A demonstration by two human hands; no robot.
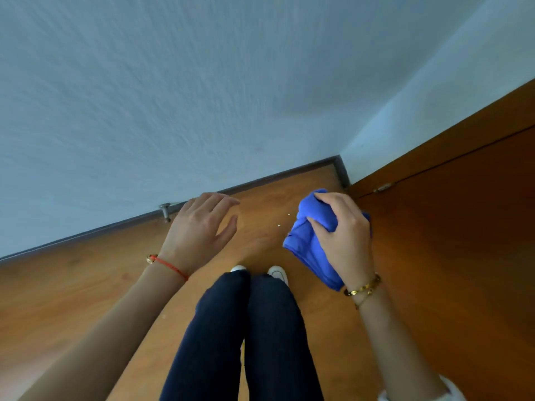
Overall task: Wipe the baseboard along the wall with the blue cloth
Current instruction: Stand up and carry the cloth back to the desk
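A dark grey baseboard (275, 176) runs along the foot of the white wall, from lower left up to the corner at centre right. My right hand (344, 235) grips a bunched blue cloth (307, 247) in the air above the floor, short of the corner and not touching the baseboard. My left hand (199, 230) hovers with its fingers spread and relaxed, holding nothing, just in front of the baseboard.
A small metal door stop (166, 212) sticks out of the baseboard beside my left hand. A brown wooden door (448, 227) with a hinge (382, 187) fills the right side. My legs and white shoes (278, 273) stand on the wooden floor (86, 285), with small crumbs (278, 225) near the cloth.
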